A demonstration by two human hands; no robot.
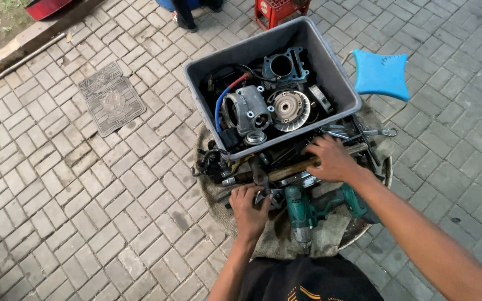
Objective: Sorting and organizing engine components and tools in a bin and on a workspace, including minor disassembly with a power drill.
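Beside the grey bin (338, 83) of engine parts, left hand (248, 205) closed on a small tool, right hand (332, 159) spread open over the hammer (294, 168); sorting apparently midway.

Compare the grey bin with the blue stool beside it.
The grey bin is a deep open box full of metal engine parts; the blue stool is a flat, bare seat. The bin rests on a pile of tools, the stool stands over the paving. Both look plastic.
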